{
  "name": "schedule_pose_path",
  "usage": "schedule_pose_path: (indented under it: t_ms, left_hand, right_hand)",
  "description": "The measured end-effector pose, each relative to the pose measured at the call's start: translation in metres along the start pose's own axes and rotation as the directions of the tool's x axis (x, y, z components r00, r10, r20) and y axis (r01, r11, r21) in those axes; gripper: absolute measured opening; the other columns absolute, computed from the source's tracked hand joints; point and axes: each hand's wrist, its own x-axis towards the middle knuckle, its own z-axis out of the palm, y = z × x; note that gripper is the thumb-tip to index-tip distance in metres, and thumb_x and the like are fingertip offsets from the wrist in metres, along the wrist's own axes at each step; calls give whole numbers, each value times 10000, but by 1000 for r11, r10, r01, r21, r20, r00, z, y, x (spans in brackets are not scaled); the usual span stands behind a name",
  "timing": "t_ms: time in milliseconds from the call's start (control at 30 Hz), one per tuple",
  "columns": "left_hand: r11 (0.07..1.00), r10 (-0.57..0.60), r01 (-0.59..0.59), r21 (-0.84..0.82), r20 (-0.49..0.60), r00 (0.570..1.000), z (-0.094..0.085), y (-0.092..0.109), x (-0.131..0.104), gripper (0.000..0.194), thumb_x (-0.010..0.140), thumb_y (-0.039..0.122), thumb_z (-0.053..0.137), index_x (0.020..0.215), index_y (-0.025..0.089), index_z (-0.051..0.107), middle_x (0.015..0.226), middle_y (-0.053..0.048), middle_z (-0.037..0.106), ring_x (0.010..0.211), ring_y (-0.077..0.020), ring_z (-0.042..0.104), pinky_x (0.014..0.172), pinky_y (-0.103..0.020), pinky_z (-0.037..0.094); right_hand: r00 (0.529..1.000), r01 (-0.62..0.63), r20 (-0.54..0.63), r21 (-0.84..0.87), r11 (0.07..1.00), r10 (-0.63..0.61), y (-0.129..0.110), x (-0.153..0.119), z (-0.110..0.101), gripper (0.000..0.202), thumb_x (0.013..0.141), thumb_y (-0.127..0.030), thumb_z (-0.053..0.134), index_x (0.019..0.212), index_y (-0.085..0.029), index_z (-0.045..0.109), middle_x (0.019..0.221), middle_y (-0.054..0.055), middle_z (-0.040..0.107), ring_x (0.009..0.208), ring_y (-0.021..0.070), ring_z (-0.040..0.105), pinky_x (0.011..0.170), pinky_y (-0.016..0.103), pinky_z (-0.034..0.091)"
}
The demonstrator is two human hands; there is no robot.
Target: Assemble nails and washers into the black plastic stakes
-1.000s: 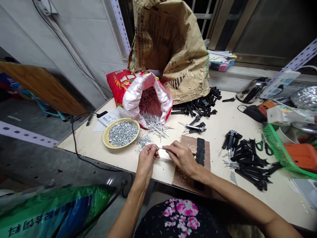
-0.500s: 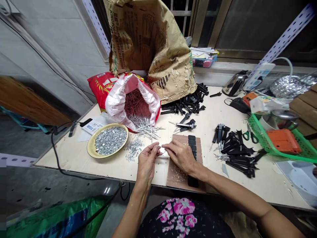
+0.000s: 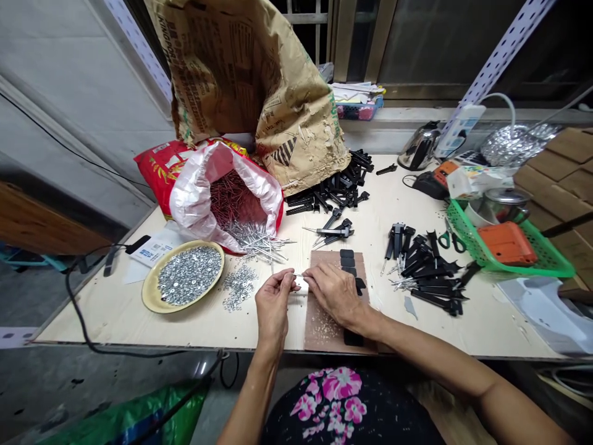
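Note:
My left hand (image 3: 273, 306) pinches one end of a thin silvery nail-like pin (image 3: 298, 275) between thumb and fingertips. From the other side, the fingers of my right hand (image 3: 334, 295) close on the same pin, over a brown board (image 3: 319, 330) with black flat pieces (image 3: 347, 262) along it. Small metal washers (image 3: 238, 285) lie loose left of my left hand, beside a yellow bowl (image 3: 151, 295) heaped with more. Long metal pins (image 3: 259, 241) spill from an open red-and-white sack (image 3: 192, 194) behind. Whether a washer sits on the held pin is too small to tell.
Black plastic parts with metal pins (image 3: 426, 272) lie in a pile at the right, near green-handled scissors (image 3: 451, 240) and a green basket (image 3: 551, 267). More black parts (image 3: 343, 185) spill below a large brown paper sack (image 3: 306, 133). A kettle (image 3: 419, 145) stands at the back.
The camera view has swung right, so the table things appear farther left. Both hands keep nearly the same pose, still holding the pin between them.

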Motion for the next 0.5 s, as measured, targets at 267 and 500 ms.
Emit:
schedule_pose_path:
  t_ms: [267, 500]
  left_hand:
    - [999, -8, 7, 33, 21, 1000, 3, -4, 1, 316, 677, 356, 724, 890, 126, 684, 744, -24, 665, 599, -92, 577, 641, -227, 460]
    - [999, -28, 27, 22, 47, 998, 8, -5, 1, 317, 674, 355, 729, 890, 126, 687, 780, -31, 670, 605, -91, 580, 644, -229, 465]
  right_hand:
    - [999, -14, 34, 29, 999, 13, 7, 0, -2, 249, 958, -309, 413, 928, -204, 637, 823, 41, 619, 753, 142, 568, 640, 246, 372]
    - [998, -42, 54, 52, 998, 39, 11, -1, -1, 252, 956, -309, 410, 952, -199, 636, 858, 44, 612, 742, 132, 584, 618, 227, 390]
